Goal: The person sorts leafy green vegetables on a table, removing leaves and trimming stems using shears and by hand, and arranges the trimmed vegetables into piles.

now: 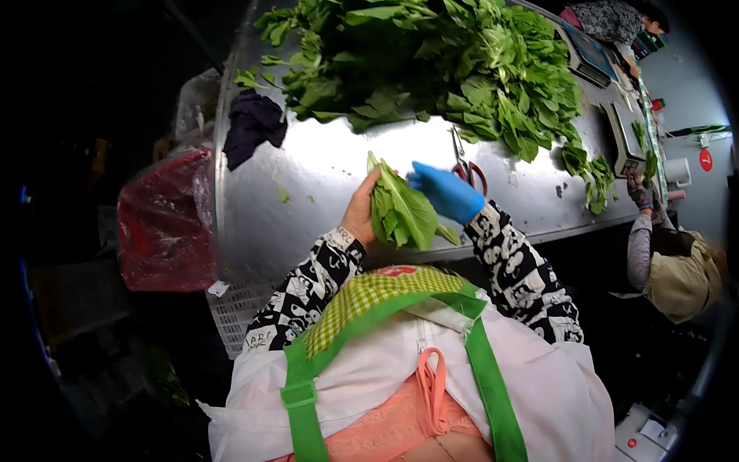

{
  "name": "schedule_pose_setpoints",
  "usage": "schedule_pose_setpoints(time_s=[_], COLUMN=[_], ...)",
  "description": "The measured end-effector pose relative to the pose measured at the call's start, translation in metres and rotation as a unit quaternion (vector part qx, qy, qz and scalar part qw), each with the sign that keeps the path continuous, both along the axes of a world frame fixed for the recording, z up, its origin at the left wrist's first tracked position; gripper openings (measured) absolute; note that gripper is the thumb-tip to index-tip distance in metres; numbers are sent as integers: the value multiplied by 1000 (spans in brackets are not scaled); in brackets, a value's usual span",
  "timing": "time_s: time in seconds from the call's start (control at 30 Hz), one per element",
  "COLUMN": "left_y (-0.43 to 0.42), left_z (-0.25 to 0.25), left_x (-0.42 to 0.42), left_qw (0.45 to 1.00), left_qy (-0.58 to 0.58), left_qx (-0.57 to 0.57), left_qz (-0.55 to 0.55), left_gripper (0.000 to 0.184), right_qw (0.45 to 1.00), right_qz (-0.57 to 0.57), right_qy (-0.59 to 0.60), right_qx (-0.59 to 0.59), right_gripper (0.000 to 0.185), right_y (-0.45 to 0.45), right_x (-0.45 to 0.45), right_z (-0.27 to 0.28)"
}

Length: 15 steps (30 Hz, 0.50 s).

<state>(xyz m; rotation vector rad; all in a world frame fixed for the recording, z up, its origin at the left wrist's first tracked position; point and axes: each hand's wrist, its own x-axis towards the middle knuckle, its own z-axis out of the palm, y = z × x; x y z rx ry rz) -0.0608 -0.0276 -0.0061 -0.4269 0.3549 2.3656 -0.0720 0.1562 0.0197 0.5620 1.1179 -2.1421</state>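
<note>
My bare left hand [359, 209] is closed around a small bunch of leafy greens [408, 214], held over the near edge of the metal table [315, 165]. Just right of the bunch is my right hand [449, 192] in a blue glove, its fingers stretched out toward the leaves. I cannot tell whether the glove touches them. Red-handled scissors [460, 154] lie behind the gloved hand. A large heap of leafy greens [416, 65] covers the far part of the table.
A dark crumpled cloth [252, 127] lies at the table's left. Beside that edge stands a red plastic-lined container [165, 223], with a white crate [235, 312] below. Scales [589, 55] line the right side, where a co-worker in a beige garment [683, 277] reaches in. Another person [608, 21] is farther back.
</note>
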Motion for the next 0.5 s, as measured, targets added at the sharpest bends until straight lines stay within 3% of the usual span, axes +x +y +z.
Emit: schedule_pose_setpoints(time_s=[0.07,0.13,0.2,0.23,0.27,0.33,0.37,0.43,0.47,0.5], left_y=[0,-10,-26,-34,-41,-52,-53,-50,-46,-40], left_z=[3,15,18,20,19,32,35,42,48,56], left_x=[1,2,3,6,6,13,16,20,22,24], left_qw=[1000,997,997,996,996,991,991,970,970,931], left_qy=[4,13,7,24,37,88,87,150,153,227], left_qx=[-22,-55,-45,-40,-37,-90,-90,-187,-186,-286], left_qz=[16,54,62,70,69,41,41,29,29,-5], left_gripper=[35,30,31,32,36,39,39,51,51,53], right_qw=[991,906,700,610,609,593,594,492,490,505], right_qz=[-24,-37,-4,63,64,235,235,307,305,273], right_qy=[114,243,413,477,477,388,388,376,377,367], right_qx=[70,345,582,630,631,665,665,723,725,732], right_gripper=[25,27,31,34,34,31,31,28,28,28], right_y=[22,38,62,70,68,62,57,51,51,48], right_x=[-8,-11,2,16,33,68,81,95,94,92], right_z=[-5,-4,-27,-17,-11,-3,-4,-13,-22,-26])
